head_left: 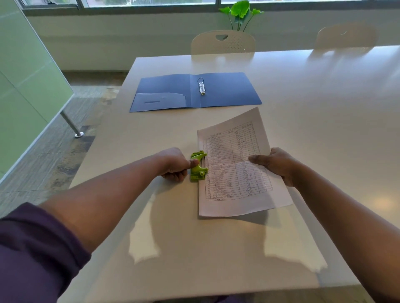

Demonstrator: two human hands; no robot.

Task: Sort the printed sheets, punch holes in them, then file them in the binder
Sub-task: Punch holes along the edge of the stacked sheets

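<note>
Pale glossy table (303, 112), two white chairs (223, 42) (346, 35) pushed in along its far side, leafy green plant (240, 13) below the window (151, 2) behind them, frosted green partition (23, 86) standing at left on a metal foot (79, 134).

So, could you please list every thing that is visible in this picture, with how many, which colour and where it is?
printed sheets: a thin stack, count unclear, white with a black table, near centre of the table, left edge in the hole punch
hole punch: one, green, left of the sheets
binder: one, blue, lying open beyond the sheets, metal rings at its middle
table: one, pale beige
chairs: two, pale, at the far edge
plant: one, green, by the window
left hand: grips the hole punch
right hand: holds the sheets' right edge
sleeve: purple, left arm
</note>
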